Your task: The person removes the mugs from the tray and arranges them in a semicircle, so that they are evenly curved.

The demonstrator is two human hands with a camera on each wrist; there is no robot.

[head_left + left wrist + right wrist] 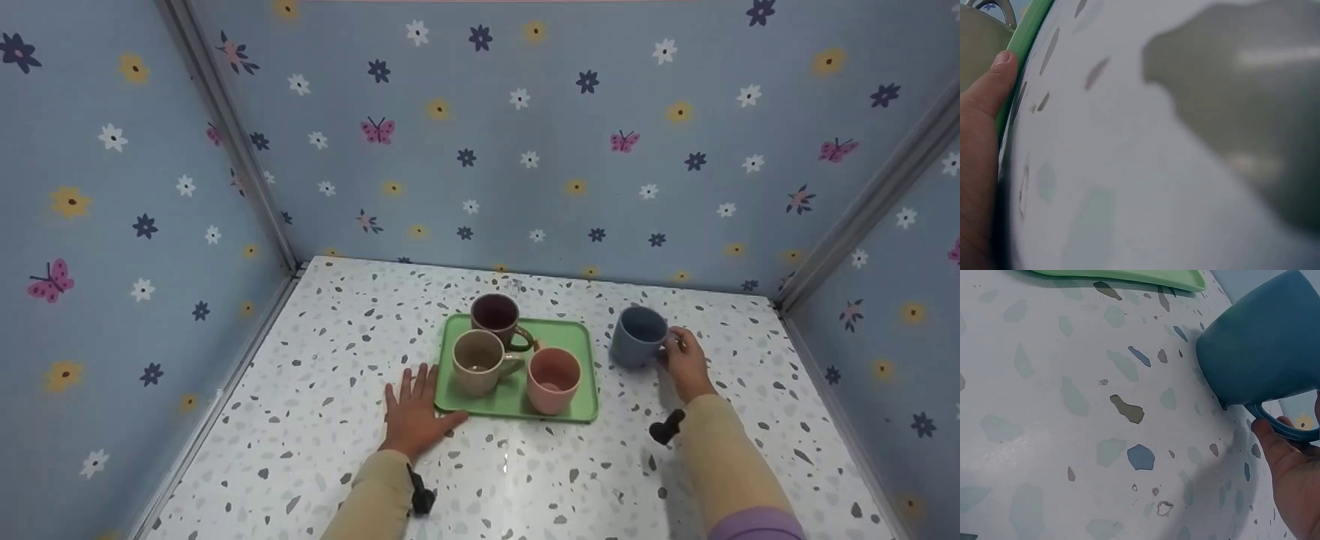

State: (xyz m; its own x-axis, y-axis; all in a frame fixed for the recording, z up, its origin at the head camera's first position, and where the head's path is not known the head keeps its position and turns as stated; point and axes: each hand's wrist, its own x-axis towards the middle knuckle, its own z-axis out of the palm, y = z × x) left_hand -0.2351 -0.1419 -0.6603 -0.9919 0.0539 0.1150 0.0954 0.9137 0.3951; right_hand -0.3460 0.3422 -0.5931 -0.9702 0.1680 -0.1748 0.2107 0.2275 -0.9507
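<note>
Gripping a blue mug (628,352): right hand (688,366); the tray (508,401) bears three mugs (549,399).

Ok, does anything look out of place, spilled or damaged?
No spill or damage shows. Only the blue mug looks apart: it's off the green tray bearing the other three mugs, with the right hand at its handle.

On three sides, pale blue wall panels (495,187) printed with white, yellow and navy flowers (664,51) and pink butterflies (377,130). In both rear corners, grey metal profiles (232,127), rather plain. Below, a white terrazzo-patterned tabletop (285,420) with grey and dark flecks, meeting the panels directly at the back, under soft, even light
</note>
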